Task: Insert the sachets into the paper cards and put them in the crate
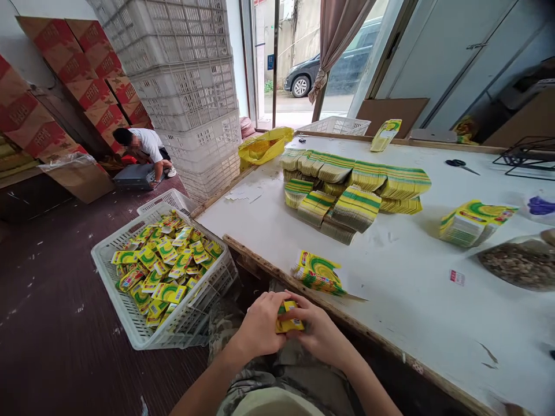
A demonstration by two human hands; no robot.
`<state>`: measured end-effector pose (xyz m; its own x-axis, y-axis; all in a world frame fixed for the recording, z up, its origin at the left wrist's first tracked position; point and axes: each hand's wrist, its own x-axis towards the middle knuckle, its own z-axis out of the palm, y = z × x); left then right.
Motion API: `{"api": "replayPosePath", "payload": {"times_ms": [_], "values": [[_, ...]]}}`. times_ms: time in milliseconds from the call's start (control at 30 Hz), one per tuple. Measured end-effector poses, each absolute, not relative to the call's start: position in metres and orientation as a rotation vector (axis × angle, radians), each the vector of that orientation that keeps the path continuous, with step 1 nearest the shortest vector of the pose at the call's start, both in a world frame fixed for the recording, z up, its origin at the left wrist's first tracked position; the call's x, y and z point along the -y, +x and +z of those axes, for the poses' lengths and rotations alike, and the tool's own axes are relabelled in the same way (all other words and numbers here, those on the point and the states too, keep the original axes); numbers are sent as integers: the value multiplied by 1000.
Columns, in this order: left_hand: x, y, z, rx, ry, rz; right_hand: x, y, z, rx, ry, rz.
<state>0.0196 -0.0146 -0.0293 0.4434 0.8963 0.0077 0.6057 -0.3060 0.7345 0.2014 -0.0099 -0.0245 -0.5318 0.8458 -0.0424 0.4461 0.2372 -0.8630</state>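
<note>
Far left of the fingers and beyond them, one person [150, 147] crouches with hands at one grey case [133, 178], near red boxes [93, 92] too many to count. Closer, left of the fingers, one crate [111, 294] on the floor holds a heap of loose packets [167, 260], also uncountable. Behind it rises one stack of crates [191, 95].

Both hands come together at the table's near edge. The left hand [261, 325] has its fingers curled close together round the left side of one yellow packet [289, 325]; the right hand [318, 332] pinches its right side, fingers bent across it. Whether more packets lie under it, I cannot tell.

Just beyond the fingers, one small pile [318, 273] lies on the table [411, 312]. Farther beyond are one yellow bag [266, 147] and packed rows of cards [353, 179], three short rows nearest the fingers.

Right of the fingers and beyond are one pair of scissors [462, 166], one upright bundle [474, 222], one red label [457, 278], one bag of brown bits [520, 264] and one black rack [529, 157].
</note>
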Motion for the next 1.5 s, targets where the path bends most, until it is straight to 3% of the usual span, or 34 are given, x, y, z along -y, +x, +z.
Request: {"api": "replayPosePath", "payload": {"times_ms": [133, 333, 433, 700, 867, 1067, 1300, 1500], "values": [[4, -2, -25, -1339, 2033, 631, 3, 215, -42, 2001, -1116, 1092], [-27, -77, -18, -2257, 1874, 1114, -31, 272, -67, 1827, -1693, 348], [-26, -77, -21, -2069, 1917, 1094, -39, 282, -82, 1893, -1812, 246], [-8, 15, -45, -1219, 1513, 940, -30, 258, -67, 1652, -1647, 426], [-9, 56, -46, -774, 794, 1315, 4, 196, -42, 1635, -1234, 1008], [-12, 58, -38, -917, 606, 1691, 22, 159, -41, 1420, -1017, 1412], [0, 45, -49, -1017, 911, 1502, 6, 188, -35, 1447, -1194, 1197], [-8, 10, -28, -1024, 1164, 1305, -2, 223, -28, 1721, -1242, 797]]}}
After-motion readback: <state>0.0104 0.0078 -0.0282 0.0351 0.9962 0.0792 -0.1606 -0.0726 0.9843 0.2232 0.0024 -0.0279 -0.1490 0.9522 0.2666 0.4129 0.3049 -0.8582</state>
